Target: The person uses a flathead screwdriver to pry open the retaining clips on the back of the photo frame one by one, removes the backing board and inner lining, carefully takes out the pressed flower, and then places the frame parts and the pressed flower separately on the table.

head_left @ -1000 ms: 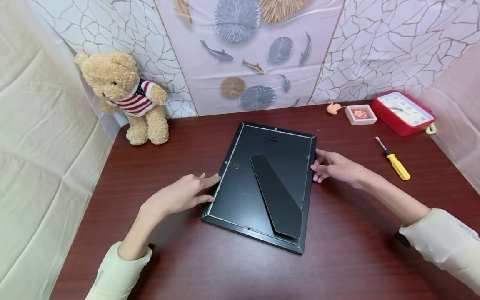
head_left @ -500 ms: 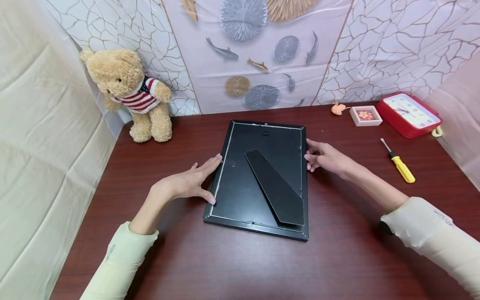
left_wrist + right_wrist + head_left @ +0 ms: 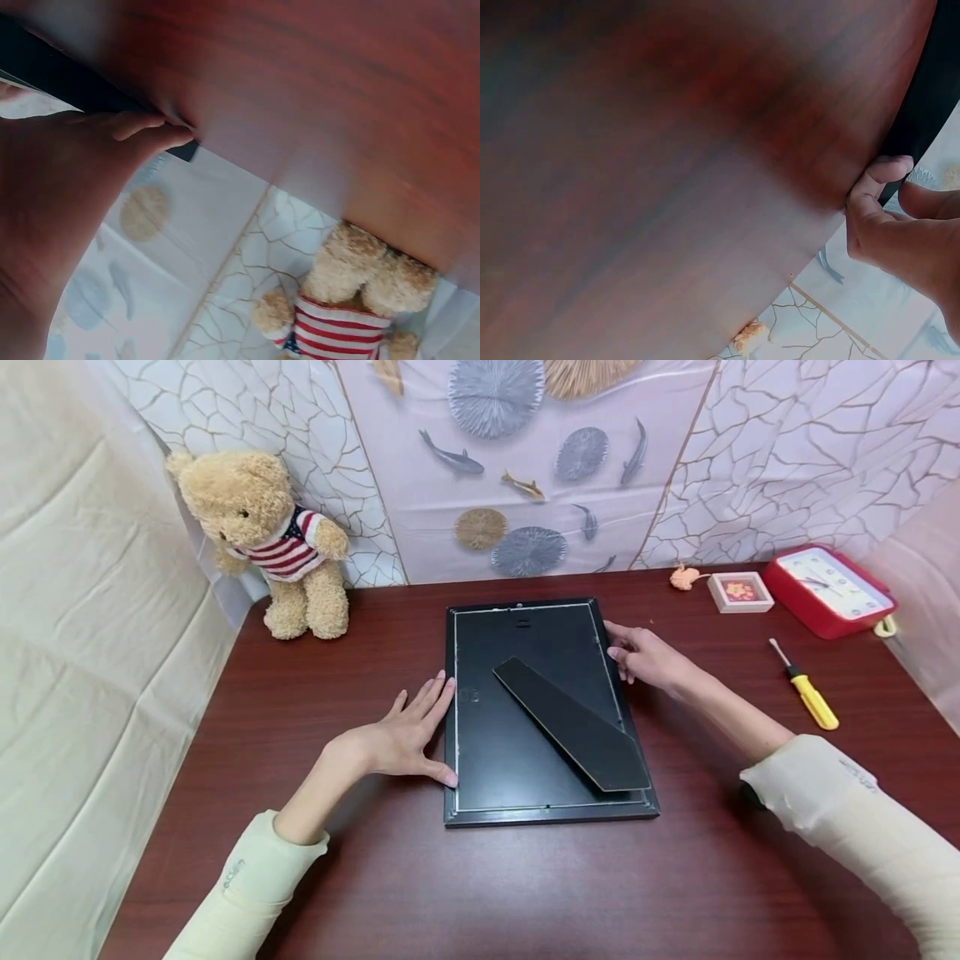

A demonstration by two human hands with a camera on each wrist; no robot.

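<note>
A black picture frame [image 3: 487, 743] lies face down on the dark red-brown table, its back upward. Its stand leg [image 3: 577, 727] slants across the backing board toward the lower right corner. My left hand [image 3: 397, 739] spreads along the left side, straight fingers at the edge and thumb on the border lower down. At the upper right side, my right hand [image 3: 648, 658] holds the edge with bent fingers. In the right wrist view, a curled finger [image 3: 889, 171] sits against the black side, the thumb close by. The frame's front is hidden.
A yellow-handled screwdriver [image 3: 813, 700] lies to the right. Behind it are a red clock [image 3: 828, 592], a small white-framed box [image 3: 740, 592] and a small orange object [image 3: 684, 578]. A teddy bear [image 3: 288, 547] in a striped sweater leans at the back left wall.
The picture frame has turned counterclockwise, so its top and bottom edges now lie nearly level. My left fingers have straightened and spread along its side; my right hand has moved with it.
</note>
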